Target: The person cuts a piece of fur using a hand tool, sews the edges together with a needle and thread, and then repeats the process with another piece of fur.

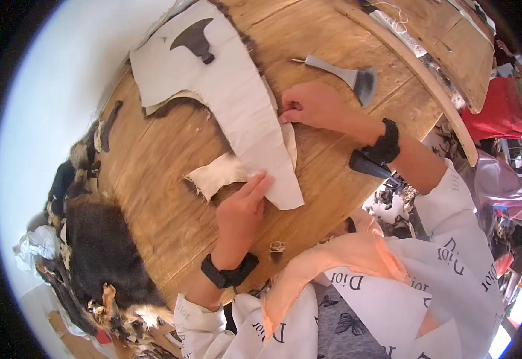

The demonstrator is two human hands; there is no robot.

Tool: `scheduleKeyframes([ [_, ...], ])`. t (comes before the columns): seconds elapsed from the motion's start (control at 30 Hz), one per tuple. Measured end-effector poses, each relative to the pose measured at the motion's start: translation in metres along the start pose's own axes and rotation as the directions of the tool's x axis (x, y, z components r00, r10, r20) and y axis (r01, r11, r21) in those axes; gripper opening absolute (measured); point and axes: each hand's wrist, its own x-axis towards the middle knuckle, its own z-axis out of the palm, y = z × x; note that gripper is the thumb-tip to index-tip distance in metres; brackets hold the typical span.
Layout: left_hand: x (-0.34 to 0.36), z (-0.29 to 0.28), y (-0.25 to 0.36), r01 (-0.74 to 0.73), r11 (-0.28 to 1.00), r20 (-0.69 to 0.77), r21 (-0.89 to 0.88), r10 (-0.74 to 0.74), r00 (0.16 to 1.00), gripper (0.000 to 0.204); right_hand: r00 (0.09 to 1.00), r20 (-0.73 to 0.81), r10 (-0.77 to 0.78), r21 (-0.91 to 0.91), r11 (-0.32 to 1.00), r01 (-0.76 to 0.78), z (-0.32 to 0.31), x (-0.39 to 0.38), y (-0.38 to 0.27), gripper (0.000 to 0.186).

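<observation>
Head view: white sheet [240, 99] partly under left hand [243, 210].

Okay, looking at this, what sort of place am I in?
Probably a fur or leather workshop. A dark fur pelt is heaped beside the wooden table, a pale cut sheet lies on it, and a crescent-shaped tool rests on that sheet.
</observation>
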Motion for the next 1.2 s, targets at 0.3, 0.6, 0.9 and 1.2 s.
scheduleKeyframes([
  [0.3, -0.005, 0.000, 0.008, 0.054, 0.998, 0.066, -0.017, -0.053, 0.996, 0.041, 0.849, 0.077, -0.523, -0.340, 0.787, 0.515, -0.024, -0.058, -0.021, 0.017],
  [0.6, 0.006, -0.013, 0.003, 0.402, 0.777, 0.250, -0.485, -0.317, 0.915, 0.022, 0.826, 0.106, -0.554, -0.376, 0.747, 0.549, -0.012, -0.077, -0.026, 0.033],
  [0.9, 0.008, -0.016, -0.001, 0.484, 0.762, 0.341, -0.429, -0.359, 0.869, 0.024, 0.831, 0.123, -0.542, -0.363, 0.755, 0.546, 0.006, -0.081, -0.018, 0.045],
  [1.2, 0.013, -0.030, 0.011, 0.474, 0.755, 0.345, -0.454, -0.342, 0.874, 0.024, 0.766, 0.237, -0.598, -0.313, 0.699, 0.643, -0.007, -0.072, -0.001, 0.062],
])
